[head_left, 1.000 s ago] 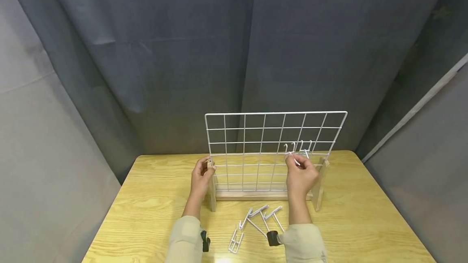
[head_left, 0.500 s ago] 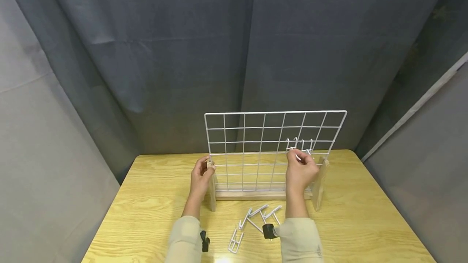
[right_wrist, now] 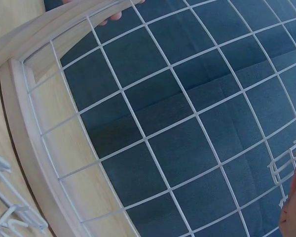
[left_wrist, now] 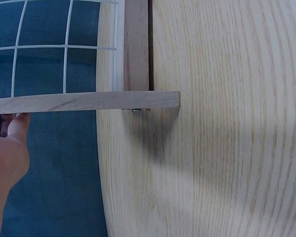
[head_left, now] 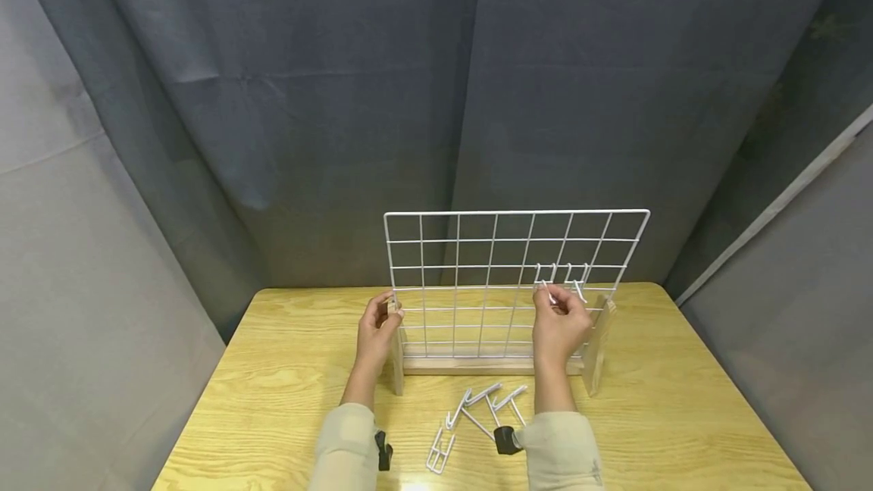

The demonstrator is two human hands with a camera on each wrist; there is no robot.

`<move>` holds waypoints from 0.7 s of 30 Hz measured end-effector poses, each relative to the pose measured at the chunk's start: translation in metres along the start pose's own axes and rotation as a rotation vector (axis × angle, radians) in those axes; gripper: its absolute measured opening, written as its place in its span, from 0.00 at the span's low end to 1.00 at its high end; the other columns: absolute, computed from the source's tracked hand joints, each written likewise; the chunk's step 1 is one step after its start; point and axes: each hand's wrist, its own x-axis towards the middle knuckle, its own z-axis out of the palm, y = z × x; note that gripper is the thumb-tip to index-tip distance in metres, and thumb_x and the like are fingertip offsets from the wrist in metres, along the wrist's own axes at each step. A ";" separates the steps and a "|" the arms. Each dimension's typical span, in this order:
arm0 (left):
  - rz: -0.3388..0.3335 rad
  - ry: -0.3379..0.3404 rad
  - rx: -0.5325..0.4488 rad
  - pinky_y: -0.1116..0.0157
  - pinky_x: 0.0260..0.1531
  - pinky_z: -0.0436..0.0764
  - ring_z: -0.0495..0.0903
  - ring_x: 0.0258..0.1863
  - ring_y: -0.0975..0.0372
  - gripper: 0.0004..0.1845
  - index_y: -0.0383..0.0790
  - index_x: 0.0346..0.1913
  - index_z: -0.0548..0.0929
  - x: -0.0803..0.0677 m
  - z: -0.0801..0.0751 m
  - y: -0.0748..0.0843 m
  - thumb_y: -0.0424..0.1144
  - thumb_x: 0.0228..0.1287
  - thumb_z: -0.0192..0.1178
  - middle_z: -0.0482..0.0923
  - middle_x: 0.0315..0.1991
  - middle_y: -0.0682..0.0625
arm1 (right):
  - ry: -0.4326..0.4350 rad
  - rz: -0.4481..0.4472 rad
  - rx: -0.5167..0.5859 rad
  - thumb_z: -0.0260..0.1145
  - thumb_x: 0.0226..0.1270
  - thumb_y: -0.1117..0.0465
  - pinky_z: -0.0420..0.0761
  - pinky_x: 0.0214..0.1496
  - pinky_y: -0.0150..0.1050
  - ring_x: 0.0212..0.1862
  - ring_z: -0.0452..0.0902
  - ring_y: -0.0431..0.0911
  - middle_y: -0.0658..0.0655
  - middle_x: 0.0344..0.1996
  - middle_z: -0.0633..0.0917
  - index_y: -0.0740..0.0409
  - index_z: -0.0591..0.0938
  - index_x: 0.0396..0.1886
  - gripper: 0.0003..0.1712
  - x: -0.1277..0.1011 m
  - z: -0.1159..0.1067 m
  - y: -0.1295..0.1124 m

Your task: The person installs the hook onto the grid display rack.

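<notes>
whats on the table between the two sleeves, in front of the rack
A loose pile of white wire hooks lies on the table between the sleeves, in front of the grid rack; the head view shows it.

My head camera looks forward and down from behind, taking in the whole table (head_left: 286, 370) and wire grid (head_left: 511, 279). My left wrist camera sits close, facing the grid's wooden foot (left_wrist: 89, 101). My right wrist camera peers up close through the grid (right_wrist: 187, 113). All three share that grid.
</notes>
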 end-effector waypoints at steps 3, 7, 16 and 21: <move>-0.003 -0.002 0.003 0.67 0.39 0.75 0.73 0.41 0.60 0.21 0.27 0.58 0.69 0.000 0.000 0.001 0.24 0.61 0.54 0.75 0.42 0.41 | -0.014 -0.004 -0.007 0.70 0.47 0.69 0.68 0.22 0.22 0.19 0.68 0.32 0.54 0.20 0.80 0.69 0.84 0.27 0.07 -0.003 -0.004 0.002; -0.024 -0.009 0.038 0.66 0.40 0.74 0.72 0.42 0.59 0.21 0.28 0.59 0.68 0.000 0.001 0.003 0.25 0.62 0.54 0.75 0.43 0.43 | -0.024 0.007 -0.006 0.70 0.47 0.69 0.67 0.22 0.22 0.19 0.68 0.32 0.49 0.19 0.78 0.70 0.84 0.28 0.08 -0.009 -0.013 0.006; -0.032 -0.001 0.073 0.65 0.39 0.74 0.73 0.40 0.58 0.19 0.31 0.56 0.70 0.003 0.003 0.006 0.25 0.61 0.54 0.75 0.40 0.45 | -0.242 -0.026 0.061 0.68 0.49 0.75 0.69 0.22 0.22 0.22 0.70 0.36 0.57 0.22 0.80 0.72 0.82 0.33 0.09 -0.023 -0.046 0.009; -0.028 -0.017 0.063 0.59 0.42 0.74 0.72 0.41 0.58 0.20 0.32 0.57 0.69 0.003 0.004 0.004 0.26 0.62 0.54 0.74 0.42 0.38 | -0.390 -0.002 0.028 0.66 0.52 0.77 0.70 0.24 0.22 0.25 0.71 0.38 0.61 0.25 0.79 0.75 0.80 0.36 0.10 -0.026 -0.065 -0.003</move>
